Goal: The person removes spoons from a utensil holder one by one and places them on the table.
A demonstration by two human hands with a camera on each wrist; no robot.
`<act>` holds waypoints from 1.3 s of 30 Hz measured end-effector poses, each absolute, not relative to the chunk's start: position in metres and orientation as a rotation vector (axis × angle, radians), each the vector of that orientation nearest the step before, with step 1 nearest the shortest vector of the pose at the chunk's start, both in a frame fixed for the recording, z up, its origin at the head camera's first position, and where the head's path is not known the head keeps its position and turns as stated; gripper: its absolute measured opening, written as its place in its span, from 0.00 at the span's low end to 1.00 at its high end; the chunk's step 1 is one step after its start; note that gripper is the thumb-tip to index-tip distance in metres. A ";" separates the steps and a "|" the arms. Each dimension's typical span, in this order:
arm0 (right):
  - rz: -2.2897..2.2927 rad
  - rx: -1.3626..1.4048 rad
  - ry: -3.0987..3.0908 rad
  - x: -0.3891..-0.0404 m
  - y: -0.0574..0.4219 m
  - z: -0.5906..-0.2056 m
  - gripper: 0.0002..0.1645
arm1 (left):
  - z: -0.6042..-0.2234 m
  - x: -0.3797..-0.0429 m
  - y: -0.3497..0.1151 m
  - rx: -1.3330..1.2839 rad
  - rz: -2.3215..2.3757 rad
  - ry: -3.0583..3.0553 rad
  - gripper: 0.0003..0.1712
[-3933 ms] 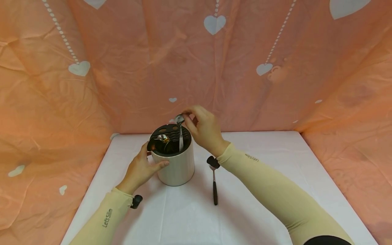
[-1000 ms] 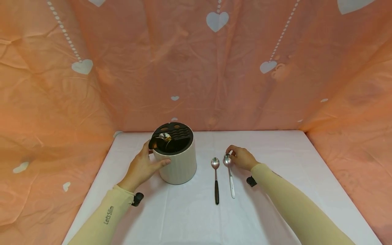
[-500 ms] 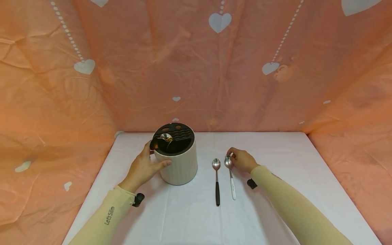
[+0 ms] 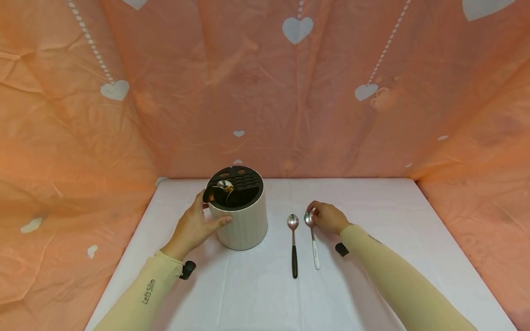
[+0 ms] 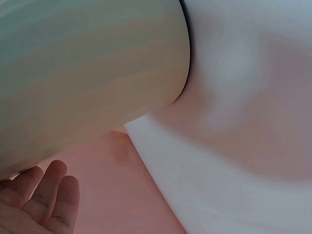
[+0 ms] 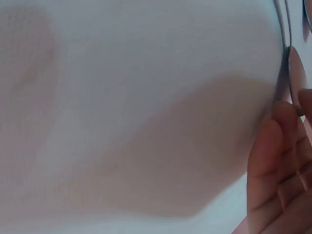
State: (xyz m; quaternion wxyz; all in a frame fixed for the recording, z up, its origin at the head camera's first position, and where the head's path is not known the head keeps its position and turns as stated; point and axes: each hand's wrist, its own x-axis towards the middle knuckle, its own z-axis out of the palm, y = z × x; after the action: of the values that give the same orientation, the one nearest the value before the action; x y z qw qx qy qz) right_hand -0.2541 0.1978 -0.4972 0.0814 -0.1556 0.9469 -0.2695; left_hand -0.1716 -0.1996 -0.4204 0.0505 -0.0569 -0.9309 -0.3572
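Observation:
My left hand grips the upper left side of a cream, ribbed cutlery holder, its thumb across the front and its fingers around the far side. The holder stands upright with a black slotted lid, and a few spoon heads poke out of its left opening. To the right, my right hand pinches the bowl end of a white-handled spoon, which lies along the white table with its handle toward me. In the right wrist view the fingertips sit right at the tip of the spoon bowl.
A black-handled spoon lies between the holder and the white-handled one, roughly parallel to it. The white table ends at the back and sides against an orange-pink cloth printed with hearts.
Earlier my right hand held the white-handled spoon over the holder's lid; it then came down to the table right of the black-handled spoon. Over the last half second almost nothing moves.

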 end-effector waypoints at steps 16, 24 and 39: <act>-0.774 -0.514 2.904 -0.248 0.209 -0.474 0.19 | -0.421 -0.173 -0.200 -0.185 -1.102 -2.828 0.66; -0.834 -0.584 2.942 -0.253 0.202 -0.426 0.18 | -0.421 -0.173 -0.200 -0.172 -1.114 -2.827 0.66; -0.965 -1.059 2.901 -0.247 0.132 -0.341 0.18 | -0.422 -0.175 -0.202 -0.189 -1.107 -2.831 0.66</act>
State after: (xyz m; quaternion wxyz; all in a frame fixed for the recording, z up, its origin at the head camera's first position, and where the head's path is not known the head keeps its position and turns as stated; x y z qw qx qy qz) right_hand -0.2466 0.1315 -0.3409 -0.0469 -0.3271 0.8956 -0.2978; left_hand -0.1748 -0.2018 -0.4224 0.0480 -0.0618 -0.9284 -0.3631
